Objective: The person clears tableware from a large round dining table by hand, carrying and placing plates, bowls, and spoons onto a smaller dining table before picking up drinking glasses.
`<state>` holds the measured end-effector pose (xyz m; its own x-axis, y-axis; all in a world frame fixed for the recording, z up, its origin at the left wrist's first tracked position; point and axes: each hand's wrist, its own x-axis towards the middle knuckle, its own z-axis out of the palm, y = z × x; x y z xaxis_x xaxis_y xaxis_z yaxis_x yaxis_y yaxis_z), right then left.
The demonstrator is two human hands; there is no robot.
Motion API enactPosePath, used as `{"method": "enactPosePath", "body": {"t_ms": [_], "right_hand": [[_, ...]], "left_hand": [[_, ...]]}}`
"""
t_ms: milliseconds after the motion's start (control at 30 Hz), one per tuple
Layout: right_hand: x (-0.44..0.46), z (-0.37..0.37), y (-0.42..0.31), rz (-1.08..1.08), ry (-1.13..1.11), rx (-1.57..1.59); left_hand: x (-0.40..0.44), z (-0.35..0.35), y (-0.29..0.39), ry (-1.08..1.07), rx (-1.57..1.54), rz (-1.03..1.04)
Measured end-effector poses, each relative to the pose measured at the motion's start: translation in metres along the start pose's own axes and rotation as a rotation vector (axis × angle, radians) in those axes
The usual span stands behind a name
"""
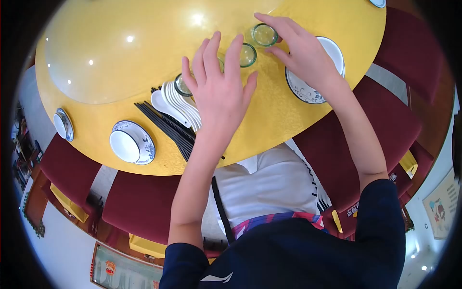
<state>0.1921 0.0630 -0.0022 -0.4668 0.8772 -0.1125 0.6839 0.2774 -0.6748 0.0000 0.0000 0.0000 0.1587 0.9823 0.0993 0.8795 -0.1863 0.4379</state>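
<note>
My left hand (219, 94) is over the yellow table with its fingers spread, above a group of small clear glasses. One glass (183, 85) shows at its left, partly hidden by my fingers, and another glass (248, 55) stands by my index finger. Part of a further glass (221, 63) shows between the fingers. My right hand (301, 50) is open beside a greenish-rimmed glass (264, 35), with index finger and thumb apart on either side of it. Below my left hand lie white spoons (171, 108) in a stack and a bundle of black chopsticks (166, 130).
A blue-patterned plate (308, 95) with white dishware lies under my right forearm. A bowl on a saucer (146, 144) stands at the left, with another bowl set (61, 124) farther left. A clear turntable (120, 62) covers the table's middle. Maroon chairs (139, 204) surround the edge.
</note>
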Motion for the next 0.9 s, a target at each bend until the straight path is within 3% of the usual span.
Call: {"method": "enactPosePath", "body": {"t_ms": [100, 233, 367, 500, 567, 633, 733, 800, 900], "right_hand": [[-0.018, -0.011, -0.023, -0.039, 0.225, -0.123], [-0.094, -0.026, -0.082, 0.217, 0.572, -0.097], [-0.166, 0.005, -0.154, 0.204, 0.543, -0.189], [-0.235, 0.075, -0.274, 0.151, 0.492, -0.015], [-0.269, 0.134, -0.321, 0.057, 0.453, 0.026], [-0.301, 0.182, -0.389, 0.113, 0.297, 0.105], [-0.341, 0.234, -0.47, 0.041, 0.254, 0.067], [-0.357, 0.258, -0.514, 0.129, 0.076, 0.13], [-0.363, 0.297, -0.555, 0.08, 0.005, 0.119]], "left_hand": [[-0.028, -0.022, 0.007, 0.113, 0.032, 0.053], [-0.133, -0.046, 0.016, 0.084, -0.271, -0.036], [-0.291, -0.081, 0.027, 0.078, -0.331, -0.242], [-0.474, -0.149, 0.027, 0.129, -0.384, -0.385], [-0.566, -0.176, 0.001, 0.168, -0.404, -0.406], [-0.651, -0.204, -0.033, 0.148, -0.397, -0.464], [-0.76, -0.253, -0.071, 0.111, -0.381, -0.669], [-0.806, -0.278, -0.102, 0.111, -0.399, -0.738], [-0.832, -0.317, -0.153, 0.207, -0.505, -0.836]]}}
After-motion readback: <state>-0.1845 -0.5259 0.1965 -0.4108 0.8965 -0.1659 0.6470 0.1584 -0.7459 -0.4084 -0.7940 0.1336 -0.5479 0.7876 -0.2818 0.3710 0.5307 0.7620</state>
